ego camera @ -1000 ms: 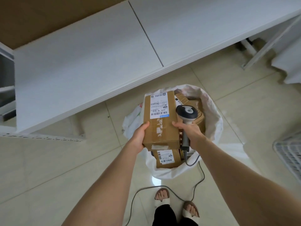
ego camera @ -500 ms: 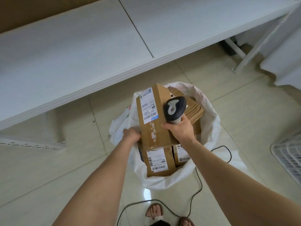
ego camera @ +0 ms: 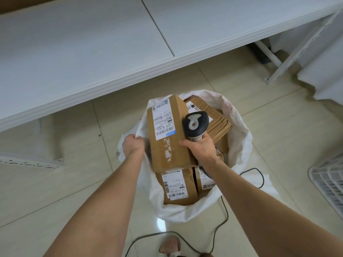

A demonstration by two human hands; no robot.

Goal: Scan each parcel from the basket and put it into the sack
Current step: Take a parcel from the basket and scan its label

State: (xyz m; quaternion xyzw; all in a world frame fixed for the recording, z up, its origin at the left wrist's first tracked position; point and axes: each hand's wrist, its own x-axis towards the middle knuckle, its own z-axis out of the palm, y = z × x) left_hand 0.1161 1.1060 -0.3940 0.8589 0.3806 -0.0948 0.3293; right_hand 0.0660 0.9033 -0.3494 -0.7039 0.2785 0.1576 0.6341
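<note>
Half a second ago the left hand (ego camera: 132, 145) was at the near left corner of the parcel (ego camera: 167, 138). Now it has slid left, off the cardboard, to the left rim of the sack (ego camera: 239, 138). The parcel has hardly shifted since then. It stands tilted in the sack's mouth with its label facing up and left, whereas a second ago both hands held it flatter above the opening.

The left arm reaches forward with the back of the hand up. Its fingers bend down behind the sack's rim, blurred and hidden, so I cannot tell whether they grip the cloth.

The right hand (ego camera: 201, 151) has its fingers wrapped round the handle of the scanner (ego camera: 194, 123), whose head points to the far side. The thumb stretches left and presses on the parcel's right edge.

Other parcels (ego camera: 178, 186) lie beneath it in the sack. The scanner's cable (ego camera: 224, 216) trails over the floor on the near side, and the basket (ego camera: 328, 182) is at the right edge.
</note>
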